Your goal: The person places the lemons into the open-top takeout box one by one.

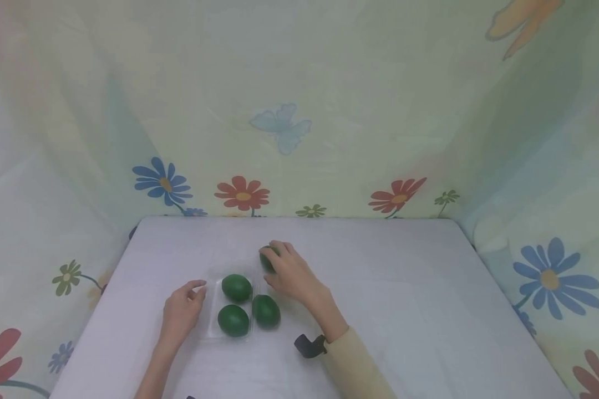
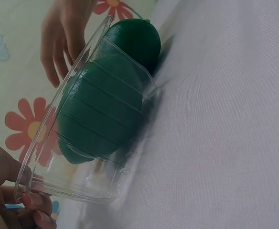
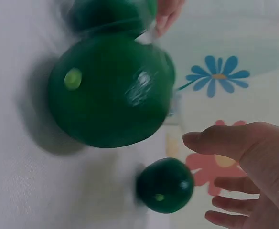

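Note:
A clear plastic container point(image 1: 212, 328) stands left of centre on the table with two dark green avocados, a rear one point(image 1: 237, 288) and a front one point(image 1: 233, 321), inside. A third avocado point(image 1: 267, 311) lies against its right side. At the container's left rim, my left hand point(image 1: 181, 310) pinches the edge between thumb and fingers, seen close in the left wrist view. Behind and to the right, my right hand point(image 1: 295, 277) hovers over a fourth avocado point(image 3: 166, 186). Its thumb and fingers are spread, with a gap to the fruit in the right wrist view.
White cloth covers the table point(image 1: 429, 310). A floral curtain point(image 1: 329, 155) rises along the back and both sides. A black strap mount point(image 1: 309, 346) sits at the right wrist, by a pale sleeve point(image 1: 356, 366).

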Demonstrator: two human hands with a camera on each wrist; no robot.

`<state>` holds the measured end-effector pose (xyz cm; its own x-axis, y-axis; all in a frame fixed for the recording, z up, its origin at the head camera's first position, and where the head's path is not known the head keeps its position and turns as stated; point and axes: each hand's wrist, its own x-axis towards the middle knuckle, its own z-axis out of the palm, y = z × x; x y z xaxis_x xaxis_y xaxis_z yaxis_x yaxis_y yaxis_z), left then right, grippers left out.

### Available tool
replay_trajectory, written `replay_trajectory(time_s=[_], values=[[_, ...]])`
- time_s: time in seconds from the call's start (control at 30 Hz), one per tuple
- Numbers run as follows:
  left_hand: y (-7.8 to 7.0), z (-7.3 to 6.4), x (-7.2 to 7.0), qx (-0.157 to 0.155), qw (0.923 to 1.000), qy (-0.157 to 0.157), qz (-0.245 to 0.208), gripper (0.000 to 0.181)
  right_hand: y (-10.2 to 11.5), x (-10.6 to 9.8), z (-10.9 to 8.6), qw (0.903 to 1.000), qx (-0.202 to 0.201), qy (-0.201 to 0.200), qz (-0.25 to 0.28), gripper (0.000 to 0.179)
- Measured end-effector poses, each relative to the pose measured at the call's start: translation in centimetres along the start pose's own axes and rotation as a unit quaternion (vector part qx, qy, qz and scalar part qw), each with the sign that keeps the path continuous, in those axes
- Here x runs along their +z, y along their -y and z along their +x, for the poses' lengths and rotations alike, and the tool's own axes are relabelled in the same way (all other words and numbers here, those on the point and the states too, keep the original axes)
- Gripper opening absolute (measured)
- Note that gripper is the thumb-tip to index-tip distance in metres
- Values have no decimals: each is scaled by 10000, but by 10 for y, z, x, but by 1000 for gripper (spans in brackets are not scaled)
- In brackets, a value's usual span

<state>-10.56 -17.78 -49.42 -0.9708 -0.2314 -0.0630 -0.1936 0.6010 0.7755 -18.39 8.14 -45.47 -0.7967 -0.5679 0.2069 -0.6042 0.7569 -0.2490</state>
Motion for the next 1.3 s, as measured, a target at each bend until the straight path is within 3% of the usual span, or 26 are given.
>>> replay_trajectory(time_s=[0.2,0.4,0.53,0.83,1.13,1.3], values=[[3,2,3,-43,10000,2,49,36,-12,21,18,9986,283,421,-126,66],[2,2,5,-57,10000,36,51,36,-22,44,29,9971,401,607,-212,63],[0,2,5,7,10000,-33,50,35,-24,52,34,9975,425,484,-302,57],[0,2,4,23,9999,-75,76,35,-26,60,37,9998,75,-89,-190,43],[2,2,3,-54,9999,-127,39,34,-29,65,40,9999,-31,-100,65,43],[3,2,0,-194,9995,2,-231,36,-28,63,38,9999,-60,-69,144,44]])
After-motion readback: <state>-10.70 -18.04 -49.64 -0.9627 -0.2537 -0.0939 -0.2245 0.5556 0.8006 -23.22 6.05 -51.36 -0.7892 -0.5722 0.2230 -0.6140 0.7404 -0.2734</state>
